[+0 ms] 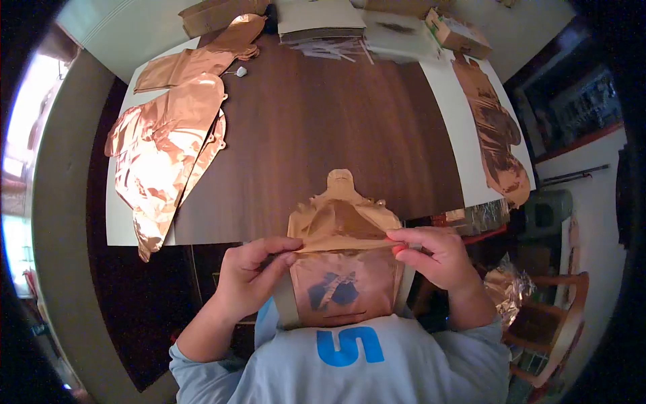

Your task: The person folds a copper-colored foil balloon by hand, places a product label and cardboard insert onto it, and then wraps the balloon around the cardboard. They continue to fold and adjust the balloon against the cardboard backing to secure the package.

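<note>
A copper-coloured foil sheet lies over the table's front edge and hangs down in front of the person's shirt. Its rounded tip rests on the brown tabletop, pointing away. My left hand pinches the foil's left edge between thumb and fingers. On the right edge, my right hand pinches the same foil, with something red at its fingertips. A fold runs across the foil between both hands. Below the fold, the foil's lower part shows a bluish patch.
Shiny copper foil pieces lie at the table's left, and another foil piece along its right side. A stack of sheets, white strips and a box are at the back. A wooden chair stands at right.
</note>
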`<act>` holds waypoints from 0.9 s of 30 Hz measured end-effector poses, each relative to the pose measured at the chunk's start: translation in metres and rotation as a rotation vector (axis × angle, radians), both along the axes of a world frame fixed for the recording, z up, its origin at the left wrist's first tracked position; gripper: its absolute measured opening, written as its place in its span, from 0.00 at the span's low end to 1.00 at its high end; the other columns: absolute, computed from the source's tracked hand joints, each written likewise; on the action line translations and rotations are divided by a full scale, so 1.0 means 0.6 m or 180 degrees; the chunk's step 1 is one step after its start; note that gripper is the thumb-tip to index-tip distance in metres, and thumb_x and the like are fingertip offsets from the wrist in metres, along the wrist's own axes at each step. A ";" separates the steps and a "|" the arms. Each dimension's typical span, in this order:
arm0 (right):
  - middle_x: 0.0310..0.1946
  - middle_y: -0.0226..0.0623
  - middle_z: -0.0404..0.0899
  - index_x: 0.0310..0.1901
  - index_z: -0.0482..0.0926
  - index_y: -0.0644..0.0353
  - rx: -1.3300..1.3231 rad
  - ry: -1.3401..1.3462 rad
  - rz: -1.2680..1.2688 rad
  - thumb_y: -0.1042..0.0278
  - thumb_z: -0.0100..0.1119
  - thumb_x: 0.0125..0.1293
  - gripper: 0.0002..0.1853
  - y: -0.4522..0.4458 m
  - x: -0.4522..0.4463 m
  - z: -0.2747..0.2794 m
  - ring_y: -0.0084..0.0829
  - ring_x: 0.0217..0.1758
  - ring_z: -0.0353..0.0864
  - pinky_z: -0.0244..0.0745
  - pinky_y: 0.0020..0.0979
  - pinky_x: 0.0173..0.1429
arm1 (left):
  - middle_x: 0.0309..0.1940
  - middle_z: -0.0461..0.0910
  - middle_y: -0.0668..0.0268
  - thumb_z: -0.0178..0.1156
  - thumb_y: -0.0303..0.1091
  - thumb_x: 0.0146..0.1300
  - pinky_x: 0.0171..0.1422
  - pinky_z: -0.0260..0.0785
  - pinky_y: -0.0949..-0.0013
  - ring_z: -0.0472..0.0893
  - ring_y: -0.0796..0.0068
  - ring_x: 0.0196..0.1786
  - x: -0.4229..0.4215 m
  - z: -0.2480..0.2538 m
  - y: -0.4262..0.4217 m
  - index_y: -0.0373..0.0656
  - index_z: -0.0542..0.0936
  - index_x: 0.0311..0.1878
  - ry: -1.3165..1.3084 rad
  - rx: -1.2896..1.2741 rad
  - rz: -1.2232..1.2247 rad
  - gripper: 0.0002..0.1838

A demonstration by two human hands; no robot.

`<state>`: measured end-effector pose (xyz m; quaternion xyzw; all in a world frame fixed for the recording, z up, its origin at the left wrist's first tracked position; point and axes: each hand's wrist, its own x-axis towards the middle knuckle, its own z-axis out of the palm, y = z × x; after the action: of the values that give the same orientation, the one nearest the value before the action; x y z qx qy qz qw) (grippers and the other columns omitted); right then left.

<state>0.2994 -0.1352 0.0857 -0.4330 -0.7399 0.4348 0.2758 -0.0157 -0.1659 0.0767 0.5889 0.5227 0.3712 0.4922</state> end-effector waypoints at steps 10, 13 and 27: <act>0.42 0.44 0.87 0.51 0.83 0.61 -0.0205 -0.0136 0.0148 0.72 0.64 0.65 0.13 0.001 -0.002 0.028 0.38 0.43 0.89 0.82 0.33 0.47 | 0.37 0.88 0.61 0.72 0.27 0.59 0.45 0.77 0.74 0.86 0.77 0.40 -0.003 0.026 -0.009 0.35 0.84 0.46 0.0138 -0.0464 -0.0112 0.12; 0.39 0.44 0.87 0.47 0.84 0.62 -0.0284 -0.0348 0.0225 0.71 0.64 0.66 0.10 0.000 0.000 0.043 0.40 0.41 0.88 0.81 0.34 0.45 | 0.33 0.87 0.61 0.72 0.27 0.59 0.40 0.75 0.73 0.84 0.79 0.36 -0.007 0.028 -0.012 0.36 0.85 0.40 0.0233 -0.0369 -0.0165 0.08; 0.25 0.27 0.79 0.37 0.82 0.61 -0.1871 -0.0941 0.0413 0.61 0.60 0.70 0.11 0.183 -0.023 -0.029 0.19 0.21 0.75 0.73 0.24 0.26 | 0.20 0.76 0.71 0.68 0.48 0.64 0.29 0.67 0.71 0.72 0.81 0.24 -0.012 0.012 0.144 0.34 0.84 0.31 0.1030 -0.1620 -0.0308 0.21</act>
<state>0.2856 -0.0252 0.0683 -0.5043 -0.6409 0.5788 0.0006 -0.0227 -0.0795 0.0838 0.5223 0.6419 0.1059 0.5514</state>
